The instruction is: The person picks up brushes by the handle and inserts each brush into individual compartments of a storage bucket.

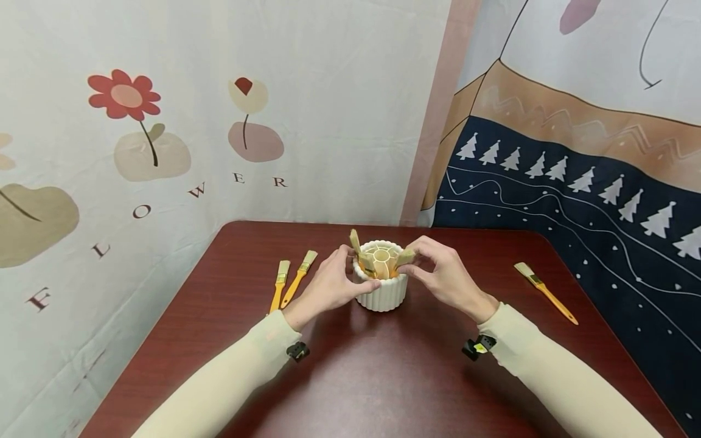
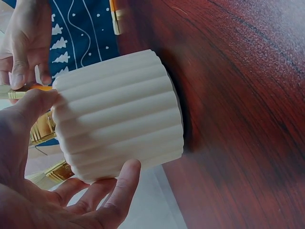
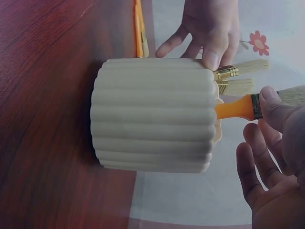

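Note:
A white ribbed brush holder [image 1: 381, 298] with a sectioned top stands upright on the table between both hands. My left hand [image 1: 331, 283] grips its left side, thumb at the front rim and fingers spread along the side in the left wrist view. At the holder's right edge my right hand [image 1: 446, 277] pinches a paintbrush [image 3: 234, 109] near its metal band. That brush has its bristles up and its orange handle inside the holder. Two more paintbrushes, one leaning [image 3: 229, 72] and one beside it [image 3: 236, 86], stand bristles up at the left of the holder.
Two paintbrushes, one nearer [image 1: 280, 281] and one farther right [image 1: 299, 278], lie left of the left hand, partly hidden by the arm. Another paintbrush [image 1: 544, 292] lies at the table's right. Printed cloth [image 1: 339, 121] hangs behind the dark red table [image 1: 372, 377].

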Available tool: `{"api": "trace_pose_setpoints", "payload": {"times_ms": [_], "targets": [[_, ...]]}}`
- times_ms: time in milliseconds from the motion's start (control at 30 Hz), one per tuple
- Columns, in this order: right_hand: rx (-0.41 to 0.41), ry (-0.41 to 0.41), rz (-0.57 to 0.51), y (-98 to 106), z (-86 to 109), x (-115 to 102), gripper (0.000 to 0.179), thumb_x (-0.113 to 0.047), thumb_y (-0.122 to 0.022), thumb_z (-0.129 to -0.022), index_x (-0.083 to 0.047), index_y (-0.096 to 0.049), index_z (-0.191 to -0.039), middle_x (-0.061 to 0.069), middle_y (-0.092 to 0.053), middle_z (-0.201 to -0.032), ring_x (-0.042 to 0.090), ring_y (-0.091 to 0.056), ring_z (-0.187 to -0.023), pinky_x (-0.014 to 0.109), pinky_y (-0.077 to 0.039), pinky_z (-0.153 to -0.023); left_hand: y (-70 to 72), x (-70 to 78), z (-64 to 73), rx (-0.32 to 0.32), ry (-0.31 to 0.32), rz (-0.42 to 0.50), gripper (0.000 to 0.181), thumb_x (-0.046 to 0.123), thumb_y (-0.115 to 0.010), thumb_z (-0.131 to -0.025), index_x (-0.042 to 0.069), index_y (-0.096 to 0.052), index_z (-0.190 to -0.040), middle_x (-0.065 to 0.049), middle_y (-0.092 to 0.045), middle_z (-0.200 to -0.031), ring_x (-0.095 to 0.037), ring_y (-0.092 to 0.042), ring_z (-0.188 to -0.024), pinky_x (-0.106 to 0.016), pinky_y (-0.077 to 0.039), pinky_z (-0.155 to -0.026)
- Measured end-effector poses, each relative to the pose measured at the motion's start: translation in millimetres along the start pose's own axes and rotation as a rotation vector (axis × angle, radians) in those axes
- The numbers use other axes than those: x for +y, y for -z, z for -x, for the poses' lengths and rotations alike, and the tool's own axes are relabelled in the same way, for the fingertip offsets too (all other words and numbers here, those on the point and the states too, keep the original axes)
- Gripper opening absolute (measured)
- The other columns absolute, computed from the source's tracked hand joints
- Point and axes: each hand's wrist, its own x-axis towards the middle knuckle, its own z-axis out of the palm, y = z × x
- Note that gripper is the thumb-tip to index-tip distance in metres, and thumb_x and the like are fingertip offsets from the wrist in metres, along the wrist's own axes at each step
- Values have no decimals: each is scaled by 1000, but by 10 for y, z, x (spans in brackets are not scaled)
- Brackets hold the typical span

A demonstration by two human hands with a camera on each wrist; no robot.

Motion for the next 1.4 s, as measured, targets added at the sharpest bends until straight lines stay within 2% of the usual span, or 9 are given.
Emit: {"api": "trace_pose_setpoints", "payload": {"times_ms": [167, 333, 533, 767, 1133, 1400], "targets": [[-6, 1, 0, -25, 11, 21, 30, -2, -98, -91, -19, -83, -111, -3, -78, -110, 9, -71, -97, 20, -63, -89, 2, 8, -1, 1, 0, -10, 86, 55, -98, -89, 4, -60, -148, -15, -73, -132, -35, -73, -124, -47, -61, -99], [-12, -3, 3, -51, 19, 61, 29, -2, -97, -92, -19, -83, -110, -4, -78, -109, 9, -72, -97, 29, -67, -89, 2, 9, 3, 5, -4, -8, 85, 54, -98, -89, 4, -61, -147, -15, -73, -131, -36, -73, -124, -46, -61, -98], [-11, 1, 6, -95, 32, 113, 27, -3, -97, -93, -18, -83, -111, -2, -78, -108, 10, -72, -96, 27, -66, -88, -3, 1, 10, 8, -14, 3, 84, 52, -99, -89, 3, -61, -145, -16, -74, -131, -37, -73, -124, -47, -60, -99], [-29, -39, 3, -119, 41, 110, 28, -6, -98, -92, -19, -83, -112, -3, -79, -111, 12, -73, -98, 35, -69, -90, -3, -1, 12, 12, -17, 4, 82, 52, -99, -89, 4, -61, -144, -15, -74, -130, -36, -73, -124, -46, -60, -98], [-48, -55, 4, -142, 35, 96, 27, -5, -97, -93, -20, -84, -112, -3, -79, -111, 12, -73, -98, 28, -66, -91, 0, 8, 7, 16, -9, -4, 81, 52, -100, -89, 6, -62, -143, -13, -74, -129, -31, -73, -120, -46, -61, -98], [-53, -65, 21, -151, 48, 100, 29, -7, -97, -94, -18, -84, -117, -3, -78, -111, 12, -72, -97, 29, -66, -91, -5, 2, 10, 17, -7, -14, 83, 55, -99, -89, 6, -61, -144, -15, -73, -131, -36, -73, -126, -51, -62, -103]]}}
